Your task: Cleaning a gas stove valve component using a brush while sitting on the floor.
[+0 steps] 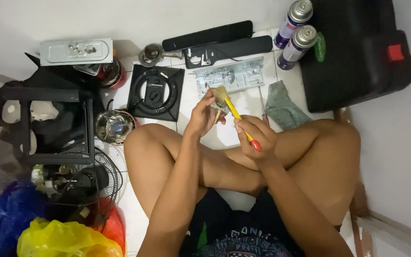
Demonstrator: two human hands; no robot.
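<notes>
Yellow paintbrush (234,110) in right hand (255,135), left hand (201,116) half-hiding brass part (217,115)

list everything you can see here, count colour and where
paintbrush: 1, yellow handle, red tip, right hand
small brass part: 1, left hand
spray cans: 2, purple-white, top right
case: 1, black, right
cloth: 1, grey-green, floor
metal plate: 1, silver, ahead
square stove frame: 1, black, floor
plastic bags: yellow, blue, red, bottom left
left hand: 1, holding part
right hand: 1, gripping brush
</notes>
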